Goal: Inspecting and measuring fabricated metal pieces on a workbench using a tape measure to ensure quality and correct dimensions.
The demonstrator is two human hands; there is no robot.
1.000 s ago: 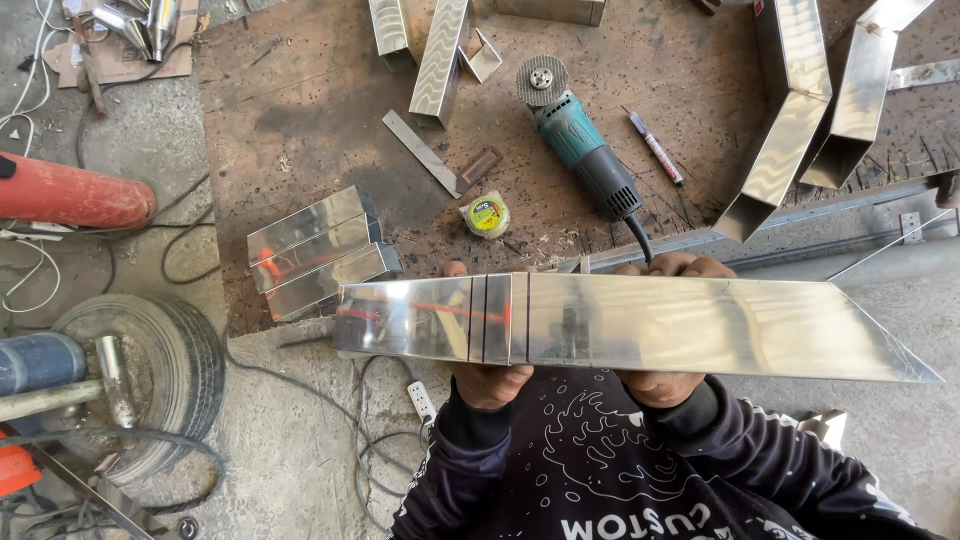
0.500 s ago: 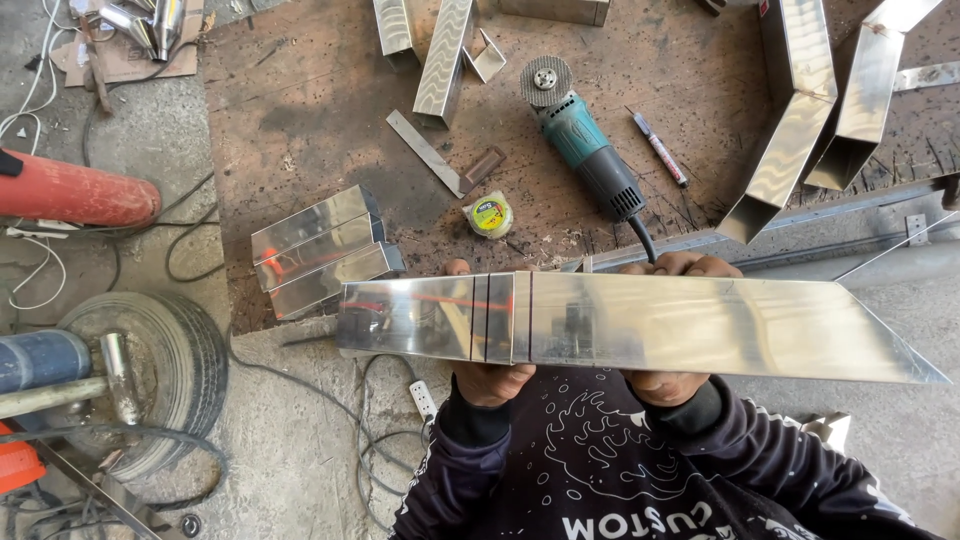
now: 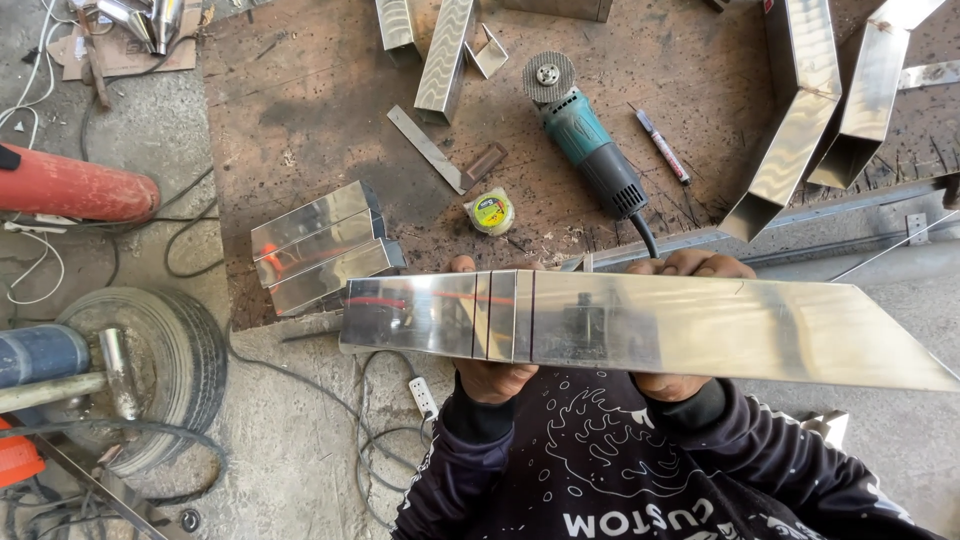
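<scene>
**A:** The person holds a long polished steel tube [image 3: 640, 325] level across the body, in front of the chest and just above the near edge of the bench [image 3: 330, 150]. The left hand [image 3: 490, 375] is closed round it from below, under the dark lines drawn across its face, with a fingertip showing over the top edge. The right hand [image 3: 690, 268] is wrapped over the top further along, its palm showing again below the tube.

**B:** So both hands are shut on the tube. What would make this hold go well?

**A:** Judging from the frame, the right end is cut to a long slant and reaches well past the right hand, so that side will want to dip. Keeping the hands spread helps to balance it. The marked face is turned up towards the person, which suits reading the lines.

**B:** And hazards?

**A:** The cut ends probably have sharp edges, and the hands are bare. The mirror surface shows smears and reflections, so the lines are best judged square-on.

**B:** What lies about?

**A:** On the bench, an angle grinder [image 3: 585, 140] with its disc up, its cord running towards the person; a yellow tape measure [image 3: 491, 211] just beside it; a marker pen [image 3: 662, 145]; a try square [image 3: 440, 155]; a stack of short cut tubes [image 3: 320, 245] at the left corner. A wheel [image 3: 150, 370] and cables lie on the floor.
</scene>
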